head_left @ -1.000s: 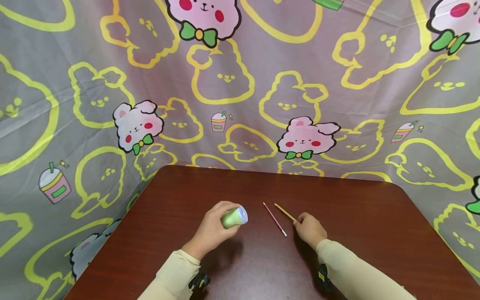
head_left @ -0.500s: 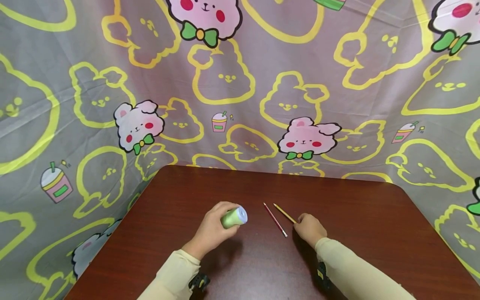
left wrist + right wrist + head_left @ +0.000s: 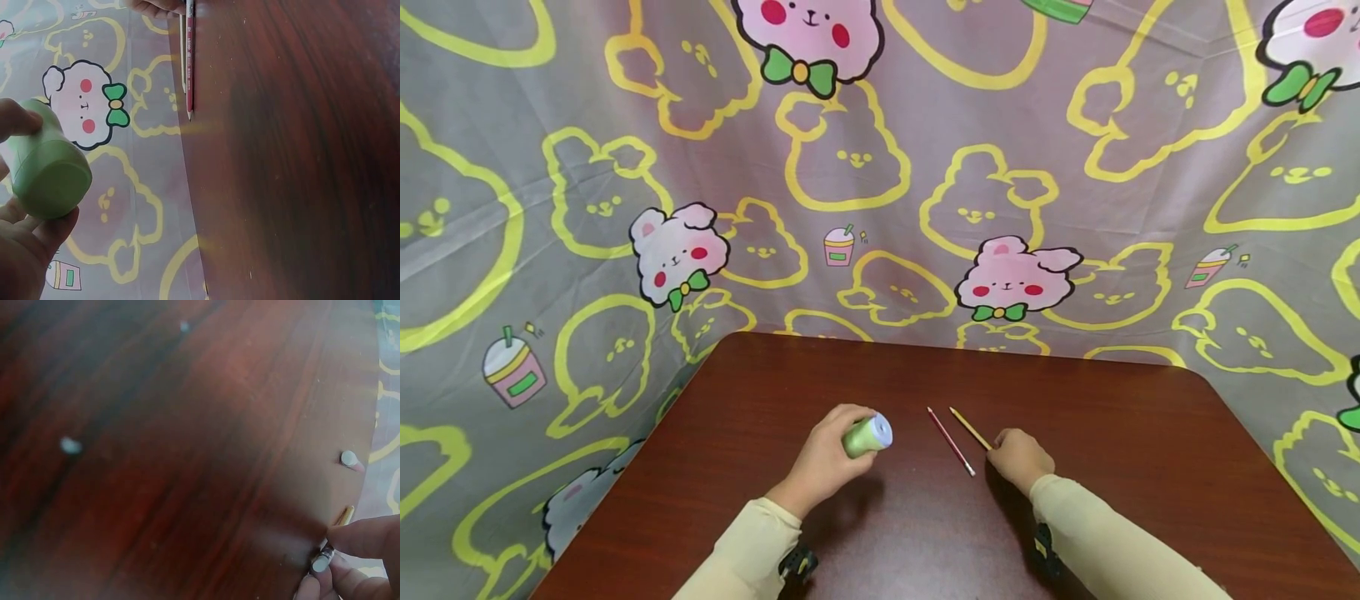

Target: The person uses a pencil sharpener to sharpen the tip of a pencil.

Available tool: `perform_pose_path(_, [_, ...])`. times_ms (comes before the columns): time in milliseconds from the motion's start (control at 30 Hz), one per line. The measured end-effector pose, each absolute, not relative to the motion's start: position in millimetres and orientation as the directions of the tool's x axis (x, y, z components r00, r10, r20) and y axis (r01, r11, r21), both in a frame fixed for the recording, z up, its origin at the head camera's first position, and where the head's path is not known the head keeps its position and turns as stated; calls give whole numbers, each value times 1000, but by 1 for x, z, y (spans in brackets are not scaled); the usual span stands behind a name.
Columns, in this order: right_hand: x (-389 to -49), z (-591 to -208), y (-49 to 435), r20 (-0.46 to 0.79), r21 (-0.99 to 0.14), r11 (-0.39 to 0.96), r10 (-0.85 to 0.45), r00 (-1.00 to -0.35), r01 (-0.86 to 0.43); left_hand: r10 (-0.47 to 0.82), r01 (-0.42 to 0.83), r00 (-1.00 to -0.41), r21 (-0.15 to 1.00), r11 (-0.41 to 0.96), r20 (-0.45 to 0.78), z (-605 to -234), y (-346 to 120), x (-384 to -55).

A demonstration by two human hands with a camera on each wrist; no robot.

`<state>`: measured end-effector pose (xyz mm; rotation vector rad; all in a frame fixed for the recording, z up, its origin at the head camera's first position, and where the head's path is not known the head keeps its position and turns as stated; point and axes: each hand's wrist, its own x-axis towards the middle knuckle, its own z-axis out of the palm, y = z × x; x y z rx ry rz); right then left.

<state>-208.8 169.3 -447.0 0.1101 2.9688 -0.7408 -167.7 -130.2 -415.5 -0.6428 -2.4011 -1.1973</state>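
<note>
In the head view my left hand grips a light green, rounded pencil sharpener, lifted over the table. Its pale blue end, with a small dark mark in the middle, faces right. The left wrist view shows the sharpener's smooth green base between thumb and fingers. To the right, my right hand pinches a yellow pencil near its rear end, with the tip pointing away and left. A red pencil with a white eraser lies on the table between the hands. Fingers partly hide the yellow pencil in the right wrist view.
A dark reddish-brown wooden table carries everything. Its far edge meets a grey curtain printed with yellow outlines and pink rabbits, which also hangs along the left and right sides. Dark straps sit at both sleeved wrists.
</note>
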Motion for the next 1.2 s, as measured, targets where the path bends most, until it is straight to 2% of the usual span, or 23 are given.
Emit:
perform_pose_path(533, [-214,-447,173,-111,-464,885,-2,-994,50,238,540,-832,630,558,502,-417,-130,-179])
perform_pose_path(1200, [-215,-446,174,-106,-481,876,-7,-994,45,221,488,-868,682,544,445,-420,-121,-194])
